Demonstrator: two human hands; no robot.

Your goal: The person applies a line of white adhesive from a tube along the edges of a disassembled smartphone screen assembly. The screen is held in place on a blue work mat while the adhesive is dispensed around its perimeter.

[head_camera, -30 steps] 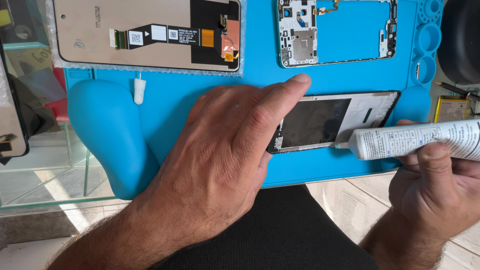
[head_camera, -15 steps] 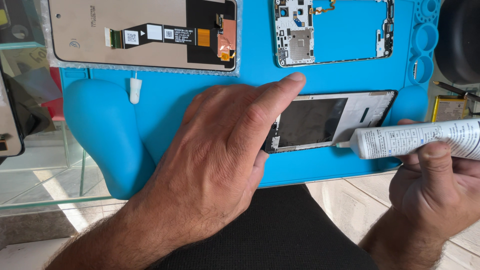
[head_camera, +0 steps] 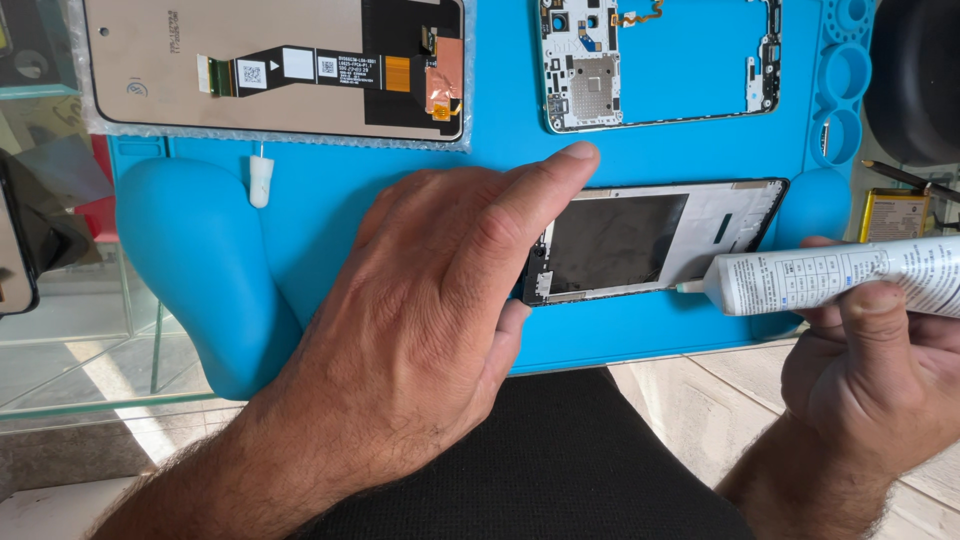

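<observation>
Silicone work mat (head_camera: 400, 200), bright blue, carries everything. Near its front edge lies the black-rimmed rectangular phone frame (head_camera: 650, 240), pinned flat by the left hand (head_camera: 430, 330), fingers spread open over 1 end. The right hand (head_camera: 870, 370) grips a white plastic adhesive tube (head_camera: 830, 275), nozzle touching the frame's lower edge; steady, light squeezing should keep the bead thin.

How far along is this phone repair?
Done: the phone is apart; a screen panel and an inner frame lie on the blue mat. In hand: the left hand steadies the phone frame while the right hand holds a glue tube, nozzle at its lower edge. Left: nothing is refitted yet.
</observation>
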